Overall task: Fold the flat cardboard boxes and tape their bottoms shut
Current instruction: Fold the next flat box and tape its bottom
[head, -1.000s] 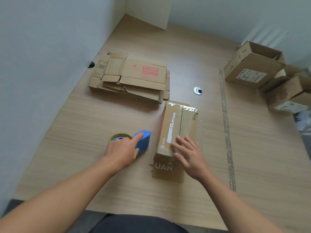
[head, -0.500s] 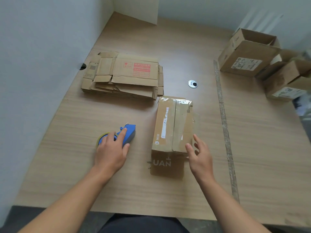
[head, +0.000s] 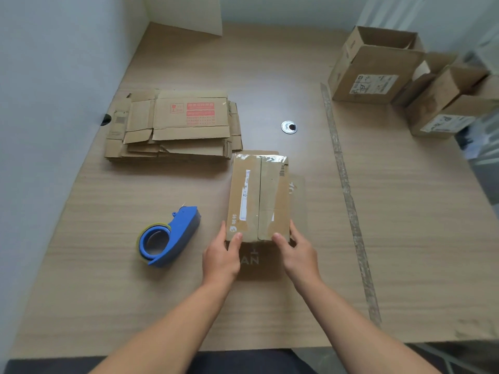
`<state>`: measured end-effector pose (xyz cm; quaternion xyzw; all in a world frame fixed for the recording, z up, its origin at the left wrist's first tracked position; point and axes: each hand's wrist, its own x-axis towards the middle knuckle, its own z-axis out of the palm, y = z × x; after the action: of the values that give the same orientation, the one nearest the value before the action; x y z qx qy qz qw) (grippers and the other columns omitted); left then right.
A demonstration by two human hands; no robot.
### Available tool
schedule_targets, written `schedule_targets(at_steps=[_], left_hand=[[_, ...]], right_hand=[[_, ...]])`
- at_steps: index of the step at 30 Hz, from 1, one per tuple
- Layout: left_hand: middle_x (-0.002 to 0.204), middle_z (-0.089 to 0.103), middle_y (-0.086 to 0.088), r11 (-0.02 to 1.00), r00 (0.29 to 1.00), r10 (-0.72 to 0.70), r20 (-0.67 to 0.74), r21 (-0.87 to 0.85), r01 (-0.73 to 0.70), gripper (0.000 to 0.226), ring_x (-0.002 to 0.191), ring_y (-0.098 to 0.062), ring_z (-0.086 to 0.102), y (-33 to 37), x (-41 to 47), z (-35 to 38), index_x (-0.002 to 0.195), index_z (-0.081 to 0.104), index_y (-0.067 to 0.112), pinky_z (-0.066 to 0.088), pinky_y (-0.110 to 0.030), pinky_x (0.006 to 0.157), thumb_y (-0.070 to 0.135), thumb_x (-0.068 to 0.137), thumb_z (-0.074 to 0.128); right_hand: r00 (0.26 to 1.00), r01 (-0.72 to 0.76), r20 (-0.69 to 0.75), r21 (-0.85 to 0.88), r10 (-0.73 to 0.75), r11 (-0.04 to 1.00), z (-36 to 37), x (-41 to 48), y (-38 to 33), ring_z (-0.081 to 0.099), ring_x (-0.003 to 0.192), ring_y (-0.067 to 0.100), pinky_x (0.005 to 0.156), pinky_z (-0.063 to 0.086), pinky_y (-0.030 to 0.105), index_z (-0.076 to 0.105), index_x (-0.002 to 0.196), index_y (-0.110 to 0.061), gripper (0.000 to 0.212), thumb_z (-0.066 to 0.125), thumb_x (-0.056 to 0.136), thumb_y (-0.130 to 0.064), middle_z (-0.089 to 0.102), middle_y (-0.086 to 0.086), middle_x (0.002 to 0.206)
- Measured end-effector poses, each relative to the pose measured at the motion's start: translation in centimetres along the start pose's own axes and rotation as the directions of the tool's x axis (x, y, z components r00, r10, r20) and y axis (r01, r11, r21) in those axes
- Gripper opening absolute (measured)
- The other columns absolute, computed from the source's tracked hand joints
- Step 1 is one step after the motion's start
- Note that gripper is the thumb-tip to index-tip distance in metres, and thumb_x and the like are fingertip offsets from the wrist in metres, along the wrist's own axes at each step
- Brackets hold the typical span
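In the upper right of the frame stands an open-topped brown cardboard carton with a white printed label [head: 375, 66]. Only the bare inner walls show, and whether anything lies in it cannot be told. Just right of it, partly blurred at the frame edge, are smaller brown cardboard cartons [head: 445, 101], one also labelled; what they hold is hidden.

At the centre of the light wooden table [head: 405, 238] lies the folded brown cardboard box [head: 259, 198]. Its closed flaps face up, and clear tape runs over the middle seam and down the far end. The left hand [head: 221, 255] and right hand [head: 297, 252] clamp its near end from either side, thumbs hooked over the top edge and fingers along the side walls. The hands are apart, with the box between them.

A blue plastic tape dispenser with a roll in it [head: 170, 236] lies left of centre on the table, near the left hand but not touching it. A stack of flat brown cardboard boxes [head: 175, 125], the top one printed in red, sits in the upper left, just beyond the held box.
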<state>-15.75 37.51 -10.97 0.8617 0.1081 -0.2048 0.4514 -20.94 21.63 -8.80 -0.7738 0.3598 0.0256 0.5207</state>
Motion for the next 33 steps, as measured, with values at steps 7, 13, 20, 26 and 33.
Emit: schedule_targets(at_steps=[7, 13, 20, 26, 33], left_hand=[[0.148, 0.050, 0.005, 0.980, 0.993, -0.104, -0.057, -0.177, 0.093, 0.058, 0.137, -0.020, 0.045, 1.3, -0.6, 0.5, 0.154, 0.036, 0.026, 0.034, -0.036, 0.115, 0.038, 0.100, 0.054], [0.122, 0.070, 0.009, 0.965, 0.996, -0.074, -0.042, -0.257, 0.061, 0.037, 0.115, -0.011, 0.063, 1.1, 0.0, 0.4, 0.134, 0.062, 0.023, 0.048, -0.038, 0.105, 0.031, 0.098, 0.058], [0.122, 0.068, 0.013, 0.952, 0.994, -0.099, -0.044, -0.295, 0.082, 0.036, 0.118, -0.008, 0.061, 1.0, 0.1, 0.2, 0.132, 0.064, 0.023, 0.046, -0.031, 0.106, 0.034, 0.098, 0.059], [0.126, 0.067, 0.005, 0.907, 0.980, -0.195, -0.040, -0.386, 0.165, 0.033, 0.119, -0.012, 0.058, 1.6, 0.2, -0.5, 0.131, 0.064, 0.015, 0.042, -0.028, 0.106, 0.026, 0.101, 0.056], [0.108, 0.070, 0.018, 0.933, 0.992, -0.092, 0.086, -0.340, 0.117, 0.032, 0.107, -0.006, 0.063, 1.0, 0.4, -1.3, 0.130, 0.065, 0.028, 0.050, -0.034, 0.101, 0.032, 0.101, 0.053]], right_hand=[[0.999, 0.013, 0.045, 0.106, -0.018, 0.994, -0.2, 0.3, 0.9, 0.046, 0.135, 0.005, 0.114, 0.038, 0.030, 0.045, 0.149, -0.027, 0.055, 0.063, 0.096, -0.030, 0.053, -0.013, 0.144], [0.994, 0.065, 0.089, -0.109, -0.055, 0.992, 0.2, 1.1, -0.2, 0.063, 0.109, 0.012, 0.093, 0.049, 0.032, 0.047, 0.138, -0.035, 0.065, 0.073, 0.081, -0.051, 0.067, -0.017, 0.117], [0.988, 0.147, 0.074, -0.178, -0.136, 0.973, 0.2, 1.7, 0.5, 0.064, 0.105, 0.017, 0.088, 0.049, 0.032, 0.045, 0.140, -0.037, 0.060, 0.069, 0.086, -0.051, 0.069, -0.015, 0.115], [0.986, 0.085, 0.144, 0.005, -0.084, 0.996, -0.9, 1.7, 0.7, 0.058, 0.118, 0.011, 0.095, 0.042, 0.021, 0.041, 0.150, -0.037, 0.060, 0.066, 0.095, -0.032, 0.059, -0.022, 0.125], [0.986, 0.062, 0.163, -0.186, -0.031, 0.981, 0.1, 1.6, 0.0, 0.046, 0.135, 0.022, 0.108, 0.040, 0.036, 0.020, 0.157, -0.027, 0.102, 0.074, 0.076, -0.059, 0.049, -0.004, 0.146]])
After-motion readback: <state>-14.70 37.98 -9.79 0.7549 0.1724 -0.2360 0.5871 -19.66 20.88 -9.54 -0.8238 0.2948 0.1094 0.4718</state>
